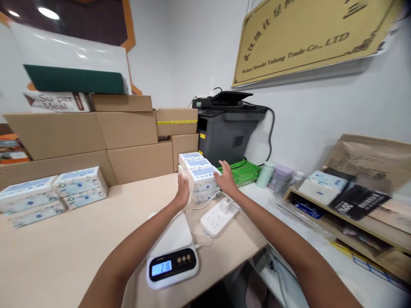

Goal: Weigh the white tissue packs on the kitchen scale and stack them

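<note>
A stack of white tissue packs [204, 183] with blue print stands on the table in front of the printer. My left hand [183, 191] is upright along the stack's left side, fingers extended. Over on the right side, my right hand [226, 179] has its fingers spread, with the fingertips at the stack's edge. Whether either palm presses on the packs cannot be made out. Below my left hand lies a white digital scale [173, 269], lit and reading 2.18. My left forearm partly covers its bare platform. A white power strip [219, 217] lies beside it.
More tissue packs [81, 187] stand in stacks at the left. Behind them rises a wall of cardboard boxes [138, 160]. A dark printer [224, 130], a green tray [245, 172], a mint bottle [265, 175] and a wooden organizer [340, 226] line the right side.
</note>
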`<state>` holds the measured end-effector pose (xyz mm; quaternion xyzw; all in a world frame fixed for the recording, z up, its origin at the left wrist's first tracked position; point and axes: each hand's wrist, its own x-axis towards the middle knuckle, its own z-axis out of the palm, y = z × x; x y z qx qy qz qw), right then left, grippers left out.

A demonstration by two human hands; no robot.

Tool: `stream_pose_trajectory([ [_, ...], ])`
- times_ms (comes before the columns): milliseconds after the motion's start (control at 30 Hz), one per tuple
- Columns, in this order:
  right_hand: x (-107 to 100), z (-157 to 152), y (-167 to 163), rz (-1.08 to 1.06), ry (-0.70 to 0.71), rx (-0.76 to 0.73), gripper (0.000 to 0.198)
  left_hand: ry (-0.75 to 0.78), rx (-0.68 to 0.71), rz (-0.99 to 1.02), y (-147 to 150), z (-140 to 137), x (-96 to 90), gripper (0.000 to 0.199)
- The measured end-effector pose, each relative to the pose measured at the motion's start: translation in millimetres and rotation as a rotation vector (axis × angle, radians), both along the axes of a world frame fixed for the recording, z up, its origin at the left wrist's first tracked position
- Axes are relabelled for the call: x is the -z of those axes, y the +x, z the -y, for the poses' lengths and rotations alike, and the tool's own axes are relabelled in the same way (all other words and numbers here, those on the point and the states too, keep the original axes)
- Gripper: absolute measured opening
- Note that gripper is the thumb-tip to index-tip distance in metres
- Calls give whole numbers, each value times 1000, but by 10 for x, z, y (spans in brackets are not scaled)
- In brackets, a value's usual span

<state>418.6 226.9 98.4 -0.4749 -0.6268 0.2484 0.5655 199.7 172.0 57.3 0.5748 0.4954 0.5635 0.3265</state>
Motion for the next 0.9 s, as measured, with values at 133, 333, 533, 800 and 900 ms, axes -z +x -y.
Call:
stream_pose_trajectory([
  [133, 8, 303, -269, 192, 259, -29, 66, -88, -136, -70, -579, 512, 1, 89],
  [333, -21, 565, -1286, 520, 478, -168, 64, -119, -429, -130, -1654, 1220, -4, 80],
  [533, -50, 836, -2833, 811, 320, -466, 61, -51, -693, -217, -2512, 1855, 210, 83],
  [800, 114, 1045, -4506, 670, 77, -645, 92, -116, -917, -193, -2755, 2007, 489, 79],
  [900, 231, 1007, -4754, 432, -58, -563, 96, -103, -964, -174, -2906, 2015, 473, 74],
])
